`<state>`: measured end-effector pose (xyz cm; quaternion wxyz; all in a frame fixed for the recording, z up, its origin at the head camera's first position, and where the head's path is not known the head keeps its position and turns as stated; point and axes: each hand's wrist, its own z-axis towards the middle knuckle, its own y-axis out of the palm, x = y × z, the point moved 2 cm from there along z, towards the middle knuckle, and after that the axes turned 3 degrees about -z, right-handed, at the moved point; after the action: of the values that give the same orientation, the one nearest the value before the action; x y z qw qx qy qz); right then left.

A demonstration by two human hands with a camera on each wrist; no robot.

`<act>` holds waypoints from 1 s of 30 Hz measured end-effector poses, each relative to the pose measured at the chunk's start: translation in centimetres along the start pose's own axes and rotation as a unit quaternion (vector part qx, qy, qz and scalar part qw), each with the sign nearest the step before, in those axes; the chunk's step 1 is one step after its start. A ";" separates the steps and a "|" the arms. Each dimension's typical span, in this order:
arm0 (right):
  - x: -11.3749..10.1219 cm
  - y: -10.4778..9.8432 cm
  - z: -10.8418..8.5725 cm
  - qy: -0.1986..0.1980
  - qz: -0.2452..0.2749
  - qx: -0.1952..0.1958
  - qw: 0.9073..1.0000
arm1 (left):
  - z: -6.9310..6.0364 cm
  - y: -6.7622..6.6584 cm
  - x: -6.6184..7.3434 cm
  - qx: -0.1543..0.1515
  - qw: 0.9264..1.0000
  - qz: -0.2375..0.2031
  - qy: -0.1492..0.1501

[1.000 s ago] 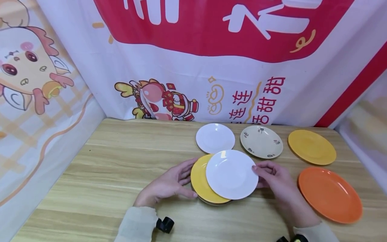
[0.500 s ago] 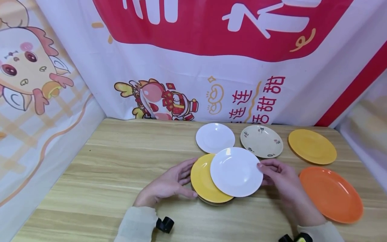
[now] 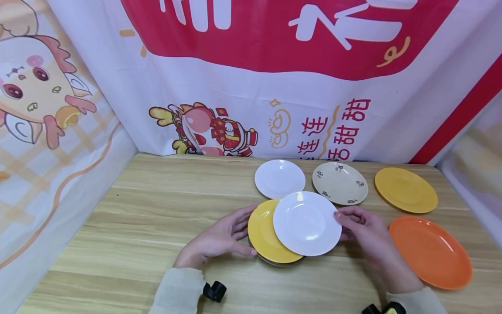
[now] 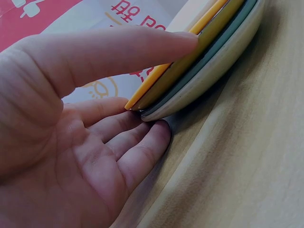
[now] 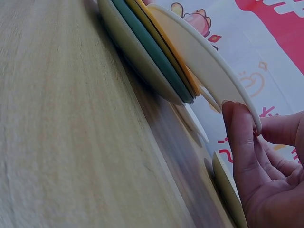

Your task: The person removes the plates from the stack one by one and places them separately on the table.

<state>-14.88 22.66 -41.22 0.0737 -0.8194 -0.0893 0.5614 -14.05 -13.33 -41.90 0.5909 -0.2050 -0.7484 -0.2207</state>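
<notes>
My right hand [image 3: 364,231] pinches the right rim of a white plate [image 3: 307,223] between thumb and fingers. That plate is tilted, its right side raised, and it overlaps a yellow plate [image 3: 260,231] on top of a stack. Below the yellow one, the left wrist view shows an olive plate [image 4: 202,50], a green plate [image 4: 228,40] and a pale plate [image 4: 237,59]. At the stack's left side, my left hand [image 3: 219,237] touches the edges with fairly straight fingers, its thumb [image 4: 175,45] lying along the rims.
Behind the stack lie another white plate [image 3: 279,178] and a cream patterned plate [image 3: 339,185]. Further right are a second yellow plate [image 3: 405,190] and an orange oval plate [image 3: 430,253]. The wooden table [image 3: 129,240] ends at a printed cloth backdrop [image 3: 219,83].
Over the last second my right hand has drawn the white plate a little rightward and away, baring more of the yellow plate. My left hand has stayed in place.
</notes>
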 end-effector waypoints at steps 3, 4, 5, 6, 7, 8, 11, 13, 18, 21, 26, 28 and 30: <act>0.0 -0.1 0.0 0.000 0.001 -0.001 1.000 | 0.0 0.0 0.0 0.002 1.000 -0.002 -0.002; 0.0 -0.1 0.0 0.001 0.002 -0.001 1.000 | 0.0 0.0 0.0 0.003 1.000 -0.002 -0.003; 0.0 -0.1 0.0 0.000 0.002 0.000 1.000 | 0.0 -0.1 0.0 0.003 1.000 -0.003 -0.003; 0.0 -0.1 0.0 0.000 0.003 0.000 1.000 | 0.1 -0.1 0.0 0.003 1.000 -0.003 -0.003; -0.1 -0.1 0.1 -0.001 0.003 0.000 1.000 | 0.1 -0.1 0.0 0.003 1.000 -0.003 -0.002; -0.1 -0.2 0.1 -0.002 0.003 0.000 1.000 | 0.1 -0.1 0.0 0.003 1.000 -0.003 -0.002; -0.1 -0.2 0.2 -0.007 0.003 0.002 1.000 | 0.1 -0.1 0.0 0.005 1.000 0.000 -0.001; -0.1 -0.3 0.3 -0.013 0.001 0.002 1.000 | 0.1 -0.1 0.0 0.007 1.000 0.002 -0.001; 0.0 -0.9 0.4 -0.026 0.004 0.000 1.000 | 0.2 0.1 0.0 0.005 1.000 0.003 0.004; 0.2 -1.4 0.3 -0.028 0.004 -0.001 1.000 | 0.2 0.2 0.0 0.003 1.000 0.002 0.004; 0.9 -2.0 0.0 -0.023 -0.007 -0.001 1.000 | 0.1 0.1 0.0 0.001 1.000 0.005 0.001; 1.1 -2.3 0.0 -0.022 -0.009 0.001 1.000 | 0.1 0.0 -0.1 0.001 1.000 0.004 0.000; 1.2 -2.6 -0.1 -0.022 -0.009 0.004 1.000 | 0.0 0.0 -0.1 0.004 1.000 0.003 -0.001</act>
<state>-14.57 25.44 -41.71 0.0804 -0.8058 -0.0959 0.5788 -14.06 -13.32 -41.97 0.5918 -0.2049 -0.7490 -0.2162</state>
